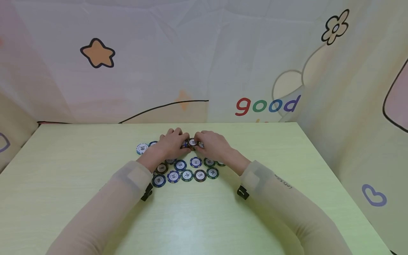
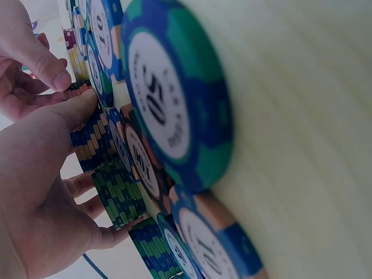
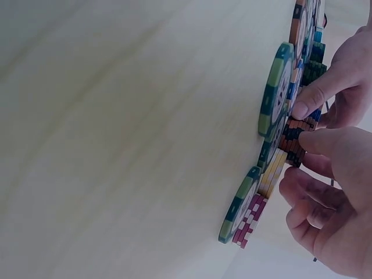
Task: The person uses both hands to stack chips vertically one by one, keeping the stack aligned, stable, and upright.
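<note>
Both hands meet at a short stack of dark brown and orange poker chips (image 1: 192, 142) in the back row. My left hand (image 1: 173, 144) pinches it from the left, thumb on the near side and fingers behind. From the right, my right hand (image 1: 213, 145) pinches the same stack, its thumb at the near edge in the right wrist view. Beside it under my left hand stand a blue-and-orange stack (image 2: 93, 142) and a green stack (image 2: 119, 195). A yellow stack (image 3: 271, 174) and a maroon stack (image 3: 250, 221) stand by my right hand.
Several single chips lie flat in rows nearer me, among them a green-and-blue 50 chip (image 2: 157, 96) and a brown 100 chip (image 1: 200, 175). A white-faced 10 chip (image 1: 142, 148) lies at the back row's left end. Behind the pale table (image 1: 79, 159) hangs a printed cloth (image 1: 178, 53).
</note>
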A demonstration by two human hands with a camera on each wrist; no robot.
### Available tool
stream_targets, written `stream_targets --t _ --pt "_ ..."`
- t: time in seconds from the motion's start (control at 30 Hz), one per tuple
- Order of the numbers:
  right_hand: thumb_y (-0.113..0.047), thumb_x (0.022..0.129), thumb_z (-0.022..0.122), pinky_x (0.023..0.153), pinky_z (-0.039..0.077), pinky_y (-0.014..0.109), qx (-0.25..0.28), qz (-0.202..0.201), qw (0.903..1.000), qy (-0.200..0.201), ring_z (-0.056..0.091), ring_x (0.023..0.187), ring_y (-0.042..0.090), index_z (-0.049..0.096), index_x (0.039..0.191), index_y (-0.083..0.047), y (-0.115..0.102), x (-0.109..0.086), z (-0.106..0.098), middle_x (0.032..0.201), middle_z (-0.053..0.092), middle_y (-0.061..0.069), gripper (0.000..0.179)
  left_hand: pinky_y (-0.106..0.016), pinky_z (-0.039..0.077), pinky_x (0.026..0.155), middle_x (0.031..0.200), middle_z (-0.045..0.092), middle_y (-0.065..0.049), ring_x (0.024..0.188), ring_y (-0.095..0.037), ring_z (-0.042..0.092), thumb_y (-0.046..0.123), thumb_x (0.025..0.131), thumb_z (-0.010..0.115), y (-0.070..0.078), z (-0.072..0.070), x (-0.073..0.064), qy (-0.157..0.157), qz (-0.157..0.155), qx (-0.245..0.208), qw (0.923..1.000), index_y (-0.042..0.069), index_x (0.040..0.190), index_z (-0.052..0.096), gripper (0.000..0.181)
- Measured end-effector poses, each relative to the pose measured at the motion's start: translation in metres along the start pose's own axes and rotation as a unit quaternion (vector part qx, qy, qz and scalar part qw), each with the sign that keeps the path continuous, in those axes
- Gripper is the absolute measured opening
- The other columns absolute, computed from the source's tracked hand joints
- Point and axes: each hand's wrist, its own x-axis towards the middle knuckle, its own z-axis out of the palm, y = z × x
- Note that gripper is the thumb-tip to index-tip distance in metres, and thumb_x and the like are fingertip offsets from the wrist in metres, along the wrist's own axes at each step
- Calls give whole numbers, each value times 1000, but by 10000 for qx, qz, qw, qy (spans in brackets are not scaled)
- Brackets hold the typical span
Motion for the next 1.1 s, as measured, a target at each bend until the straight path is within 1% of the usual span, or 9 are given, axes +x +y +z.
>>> stream_targets --t 0.2,0.37,0.53,0.67,0.8,0.9,0.97,1.1 --pt "-22 99 71 76 54 33 -20 0 10000 -34 60 84 17 68 113 -10 0 0 0 103 69 3 19 -61 43 94 132 49 -16 118 -36 44 41 102 63 -1 2 0 1 16 2 10000 14 135 56 44" --pt "-22 99 70 78 54 33 -55 96 9998 -141 60 87 17 67 118 -9 0 -3 -2 106 68 4 22 -60 43 94 132 49 -16 117 -36 44 41 102 63 -2 2 0 21 11 23 10000 13 134 56 43" --pt "-25 99 70 77 55 34 -120 179 9994 -267 62 87 18 67 121 -8 -1 -11 -8 109 68 6 28 -61 42 95 133 49 -16 118 -36 43 42 102 63 -3 2 0 2 21 28 10000 13 137 55 45" --pt "-27 99 71 76 56 34 -176 129 9991 -351 64 88 18 67 120 -8 1 -19 -11 108 69 6 29 -62 41 97 135 48 -17 121 -37 43 43 102 63 -5 3 1 -11 60 -7 10000 13 138 55 48" --pt "-28 98 72 74 55 33 -147 99 9987 -468 63 86 17 69 117 -9 4 -26 -13 104 69 5 27 -63 40 99 139 48 -17 126 -38 43 44 101 64 -9 3 1 9 106 -86 9999 11 139 54 51" --pt "-28 97 73 75 54 33 -76 201 9979 -607 60 84 17 70 115 -10 6 -33 -15 102 68 3 26 -63 40 101 143 48 -17 129 -38 43 45 101 65 -12 3 0 6 196 -195 9996 9 142 52 56" --pt "-28 96 74 75 53 33 -51 289 9972 -684 60 84 17 70 114 -11 8 -38 -16 101 68 2 25 -63 38 104 146 46 -18 133 -38 41 45 101 64 -15 4 -1 -19 274 -280 9992 8 147 48 61" --pt "-27 95 76 78 54 34 9 270 9973 -685 63 89 18 71 112 -10 15 -49 -20 101 68 2 25 -60 33 111 152 43 -18 139 -37 38 44 101 64 -20 2 -3 -155 393 -555 9976 6 154 40 69"
